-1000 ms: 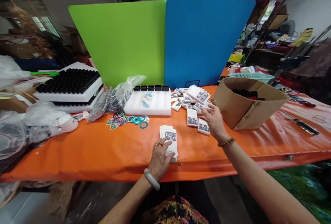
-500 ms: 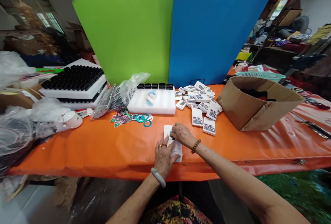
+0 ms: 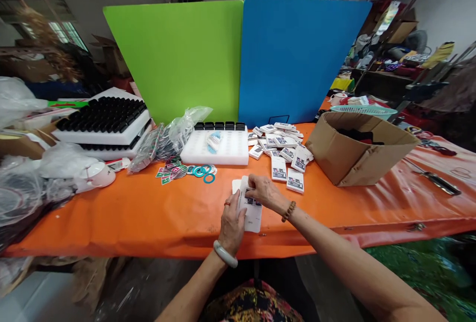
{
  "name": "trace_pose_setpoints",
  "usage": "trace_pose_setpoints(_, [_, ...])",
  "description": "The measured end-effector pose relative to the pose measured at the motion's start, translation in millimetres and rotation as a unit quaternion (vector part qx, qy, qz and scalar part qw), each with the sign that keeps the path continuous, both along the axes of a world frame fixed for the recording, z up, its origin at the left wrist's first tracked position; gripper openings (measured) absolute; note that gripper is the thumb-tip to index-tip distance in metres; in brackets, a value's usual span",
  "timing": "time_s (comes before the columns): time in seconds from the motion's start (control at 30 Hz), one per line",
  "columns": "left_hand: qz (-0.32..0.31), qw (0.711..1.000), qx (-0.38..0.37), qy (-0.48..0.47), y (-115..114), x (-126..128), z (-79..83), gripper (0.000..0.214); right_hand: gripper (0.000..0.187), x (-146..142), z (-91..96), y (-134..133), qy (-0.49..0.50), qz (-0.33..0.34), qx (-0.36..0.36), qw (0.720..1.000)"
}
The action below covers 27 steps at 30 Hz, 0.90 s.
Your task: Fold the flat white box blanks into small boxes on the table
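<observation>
Near the front edge of the orange table [image 3: 148, 213], both my hands are on a flat white printed card box [image 3: 253, 215]. My left hand [image 3: 231, 223], with a ring and a pale bangle, grips its left side. My right hand [image 3: 265, 192], with a bead bracelet, pinches its top end and lifts it off the table. Another white card [image 3: 236, 185] lies just under and behind it. A heap of small white printed boxes [image 3: 284, 151] sits just beyond my right hand.
A white foam tray [image 3: 219, 148] with a row of black parts stands at the middle back, with teal rings and stickers [image 3: 186, 170] in front. An open cardboard box [image 3: 357, 153] is at the right, plastic bags and black-filled trays [image 3: 102, 118] at the left, green and blue boards behind.
My right hand came back from the heap of small boxes to the flat white box by my left hand. Both hands have now raised its far end off the table.
</observation>
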<state>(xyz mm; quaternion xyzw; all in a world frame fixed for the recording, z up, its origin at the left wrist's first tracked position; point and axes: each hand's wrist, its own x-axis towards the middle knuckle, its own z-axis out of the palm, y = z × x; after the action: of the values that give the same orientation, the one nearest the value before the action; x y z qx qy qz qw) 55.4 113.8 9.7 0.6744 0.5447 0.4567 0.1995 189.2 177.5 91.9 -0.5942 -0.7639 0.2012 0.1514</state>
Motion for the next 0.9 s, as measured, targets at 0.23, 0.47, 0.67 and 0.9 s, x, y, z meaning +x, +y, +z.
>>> trace_pose_setpoints(0.23, [-0.014, 0.995, -0.041, -0.090, -6.4, 5.3, 25.3, 0.030, 0.017, 25.8, -5.8, -39.0, 0.215, -0.027, -0.077, 0.973])
trace_pose_setpoints(0.47, [-0.087, 0.996, 0.005, 0.030, -22.0, 15.7, 27.5, 0.035, 0.025, 36.0, -13.0, -56.5, 0.405, -0.091, -0.180, 0.892])
trace_pose_setpoints(0.67, [-0.077, 0.990, -0.089, 0.082, -29.3, 22.6, 31.7, 0.045, 0.022, 31.7, -12.2, -71.8, 0.446, -0.100, -0.158, 0.875])
trace_pose_setpoints(0.9, [-0.177, 0.967, -0.158, -0.093, -37.3, 24.3, 44.3, 0.029, 0.016, 23.0, -18.3, -92.5, 0.355, -0.063, 0.010, 0.933])
